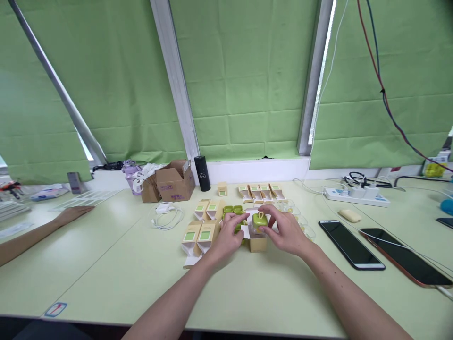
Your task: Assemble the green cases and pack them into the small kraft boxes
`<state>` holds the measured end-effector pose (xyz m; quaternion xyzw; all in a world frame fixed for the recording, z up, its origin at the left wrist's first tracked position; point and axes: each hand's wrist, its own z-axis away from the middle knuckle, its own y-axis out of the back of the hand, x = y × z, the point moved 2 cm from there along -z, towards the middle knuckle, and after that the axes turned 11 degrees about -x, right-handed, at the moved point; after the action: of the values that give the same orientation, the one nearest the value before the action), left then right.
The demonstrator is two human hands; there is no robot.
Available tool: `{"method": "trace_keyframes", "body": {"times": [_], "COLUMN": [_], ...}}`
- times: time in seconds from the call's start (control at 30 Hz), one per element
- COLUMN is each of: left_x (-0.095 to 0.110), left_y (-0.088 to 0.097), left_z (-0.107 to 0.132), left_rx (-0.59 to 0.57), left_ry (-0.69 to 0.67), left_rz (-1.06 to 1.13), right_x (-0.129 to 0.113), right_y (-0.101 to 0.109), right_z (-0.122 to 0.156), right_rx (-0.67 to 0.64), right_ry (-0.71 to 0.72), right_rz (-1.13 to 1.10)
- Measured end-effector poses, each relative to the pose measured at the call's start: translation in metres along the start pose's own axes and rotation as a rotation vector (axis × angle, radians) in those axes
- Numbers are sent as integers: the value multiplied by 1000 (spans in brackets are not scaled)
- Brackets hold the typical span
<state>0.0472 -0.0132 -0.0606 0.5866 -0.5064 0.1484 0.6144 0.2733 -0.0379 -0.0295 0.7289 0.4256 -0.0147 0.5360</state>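
My right hand (283, 228) grips a small green case (260, 220) with a pale loop on top, thumb and fingers on its sides. The case sits at the mouth of an open small cardboard box (258, 243) with white inner flaps. My left hand (230, 232) is at the box's left side, its fingers closed about a white flap. More green cases (233, 208) lie partly hidden behind my left hand. Left of it stand open small boxes (198, 234) with green labels. Several clear plastic pieces (292, 208) lie beyond my right hand.
Open boxes (262, 191) line up at the back, near a black bottle (202, 173) and a brown carton (176, 181). Phones (351, 244), a cable and a power strip (357, 196) lie right. Another person's hand (76, 215) rests on the table at left.
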Motion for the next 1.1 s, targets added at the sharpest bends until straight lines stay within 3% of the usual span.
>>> {"method": "trace_keyframes", "body": {"times": [0.27,0.8,1.1], "left_x": [-1,1,-3], "left_y": [-1,0,-1], "left_z": [-1,-1,-1], "left_rx": [2,-2,19], "left_ry": [8,9,-4], "left_rz": [20,2,8], "right_x": [-5,-11,-12], "right_y": [-1,-6,-7], "right_z": [0,3,3], "right_rx": [-51,-103,-151], "right_ry": [-23,133,168], "right_rz": [-4,213,178]}}
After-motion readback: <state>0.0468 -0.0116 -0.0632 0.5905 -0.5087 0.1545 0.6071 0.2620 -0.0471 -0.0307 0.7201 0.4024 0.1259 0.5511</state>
